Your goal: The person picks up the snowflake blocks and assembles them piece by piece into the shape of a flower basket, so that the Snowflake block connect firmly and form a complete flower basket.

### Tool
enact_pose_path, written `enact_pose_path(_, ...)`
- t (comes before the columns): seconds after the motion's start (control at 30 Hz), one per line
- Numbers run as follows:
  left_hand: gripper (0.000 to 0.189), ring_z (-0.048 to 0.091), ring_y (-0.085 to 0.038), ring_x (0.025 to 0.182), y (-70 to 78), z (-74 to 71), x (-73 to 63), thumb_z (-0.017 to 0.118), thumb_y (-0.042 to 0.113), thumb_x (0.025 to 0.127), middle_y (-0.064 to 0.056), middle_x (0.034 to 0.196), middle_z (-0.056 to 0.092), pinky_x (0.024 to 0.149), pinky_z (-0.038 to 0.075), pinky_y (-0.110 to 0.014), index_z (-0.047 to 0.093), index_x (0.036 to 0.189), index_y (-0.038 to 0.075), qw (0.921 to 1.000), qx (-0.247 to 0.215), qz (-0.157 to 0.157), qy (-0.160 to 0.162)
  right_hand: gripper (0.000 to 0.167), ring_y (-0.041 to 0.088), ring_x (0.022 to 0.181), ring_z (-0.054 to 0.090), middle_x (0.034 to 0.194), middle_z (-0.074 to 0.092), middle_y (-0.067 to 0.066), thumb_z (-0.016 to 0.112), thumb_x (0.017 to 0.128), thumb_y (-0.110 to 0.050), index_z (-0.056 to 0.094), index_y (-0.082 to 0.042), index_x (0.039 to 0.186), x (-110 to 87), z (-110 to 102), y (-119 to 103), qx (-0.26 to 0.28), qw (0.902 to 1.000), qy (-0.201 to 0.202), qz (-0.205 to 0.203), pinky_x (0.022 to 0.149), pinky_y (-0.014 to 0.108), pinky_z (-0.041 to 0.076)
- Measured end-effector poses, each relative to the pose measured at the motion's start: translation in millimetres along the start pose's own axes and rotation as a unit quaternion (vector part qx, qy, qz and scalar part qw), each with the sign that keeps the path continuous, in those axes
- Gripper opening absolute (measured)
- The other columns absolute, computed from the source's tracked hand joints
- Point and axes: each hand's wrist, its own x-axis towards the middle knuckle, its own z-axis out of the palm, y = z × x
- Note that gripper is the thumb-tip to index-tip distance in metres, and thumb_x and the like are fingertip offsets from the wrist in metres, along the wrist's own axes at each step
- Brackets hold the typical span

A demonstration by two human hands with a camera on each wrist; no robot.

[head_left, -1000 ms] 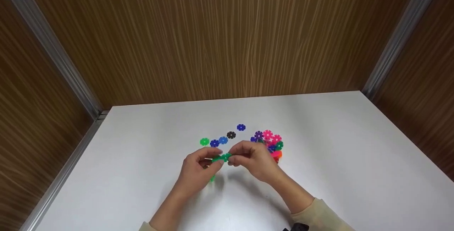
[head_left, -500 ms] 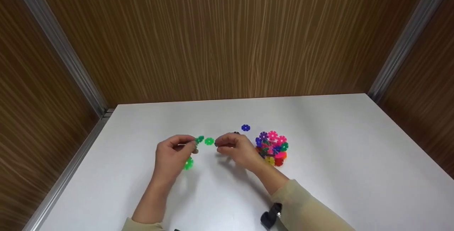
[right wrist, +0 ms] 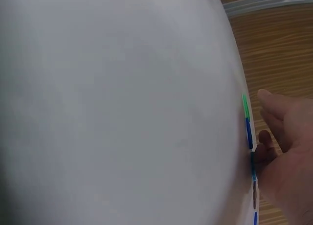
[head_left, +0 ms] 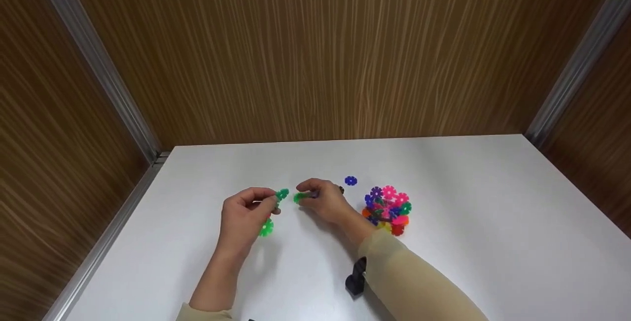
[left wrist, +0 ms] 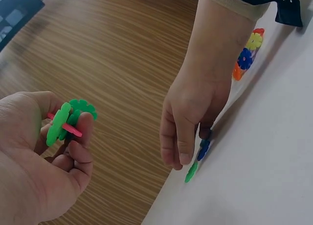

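My left hand [head_left: 242, 220] pinches a small cluster of joined plastic flower-shaped discs [left wrist: 59, 124], green ones with a pinkish-red one across them. The cluster is held above the table, and part of it is hidden by the fingers. To its right, my right hand [head_left: 325, 203] reaches over a loose row of discs, thumb and fingers apart. Below its fingertips the light green disc [right wrist: 245, 106] lies flat, next to a dark blue disc [right wrist: 249, 133]. Nothing is seen gripped in the right hand, which covers part of the row in the head view.
A heap of mixed discs [head_left: 388, 206], pink, blue, green, red and yellow, lies right of the right hand. One blue disc [head_left: 351, 180] sits further back on the white table [head_left: 458, 222]. Wood-patterned panels [head_left: 315, 54] stand behind and at both sides.
Both hands were together on the green discs a second ago. The right hand has let go and moved over the loose row, while the left has drawn leftward with the cluster.
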Motion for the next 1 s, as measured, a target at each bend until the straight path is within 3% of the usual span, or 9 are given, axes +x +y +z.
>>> enact_pose_path(0.17,0.009,0.072,-0.026,0.084,-2.0,2.4,0.0,0.072,0.008,0.099,-0.015,0.098,0.072,0.074,0.060,-0.027,0.078,0.102,0.002,1.0000,-0.002,0.001,-0.005,0.035,0.024,0.118,0.066,0.123,0.074,0.007,0.076,0.095,0.000,0.074,-0.007,0.129,0.7,-1.4,5.2,-0.040,0.9987,-0.015,-0.027,0.111,0.044,0.050)
enact_pose_path(0.37,0.009,0.072,-0.026,0.084,-2.3,2.8,-0.3,0.072,0.008,0.099,-0.014,0.100,0.071,0.076,0.061,-0.027,0.078,0.103,0.002,1.0000,0.001,0.001,-0.005,0.029,0.021,0.108,0.067,0.112,0.075,0.003,0.079,0.093,0.001,0.077,-0.008,0.121,-2.7,-2.4,3.5,-0.080,0.9944,-0.039,-0.058,0.104,0.041,0.054)
enact_pose_path(0.6,0.008,0.072,-0.026,0.084,-2.4,6.2,-1.6,0.072,0.007,0.098,-0.015,0.100,0.072,0.077,0.061,-0.028,0.078,0.101,0.002,0.9998,0.009,-0.007,-0.019,0.027,0.015,0.093,0.064,0.099,0.074,-0.003,0.081,0.090,0.001,0.080,-0.010,0.115,-23.4,-2.8,-8.2,-0.094,0.9907,-0.062,-0.076,0.088,0.034,0.056)
enact_pose_path(0.7,0.008,0.072,-0.026,0.084,-2.3,9.7,-2.7,0.073,0.008,0.098,-0.014,0.101,0.072,0.078,0.061,-0.028,0.078,0.102,0.003,0.9996,0.012,-0.007,-0.025,0.019,0.013,0.091,0.063,0.099,0.074,-0.006,0.078,0.094,-0.003,0.082,-0.011,0.111,-38.3,-8.2,-15.3,-0.068,0.9932,-0.066,-0.068,0.084,0.030,0.057)
enact_pose_path(0.8,0.009,0.072,-0.026,0.084,-3.3,14.8,-4.3,0.074,0.009,0.098,-0.013,0.101,0.072,0.078,0.062,-0.028,0.078,0.103,0.003,0.9992,0.015,-0.008,-0.035,0.014,0.016,0.090,0.069,0.099,0.075,-0.001,0.077,0.097,-0.007,0.081,-0.007,0.111,-54.9,-19.7,-22.1,0.002,0.9964,-0.066,-0.053,0.084,0.030,0.061)
enact_pose_path(1.0,0.011,0.072,-0.025,0.084,-8.5,30.1,-11.7,0.074,0.012,0.099,-0.012,0.101,0.072,0.071,0.060,-0.025,0.080,0.105,0.005,0.9973,0.028,-0.012,-0.067,0.033,0.026,0.086,0.079,0.098,0.074,0.022,0.079,0.097,-0.011,0.072,-0.003,0.128,-92.2,-49.9,-25.2,0.150,0.9873,-0.048,-0.023,0.081,0.038,0.064)
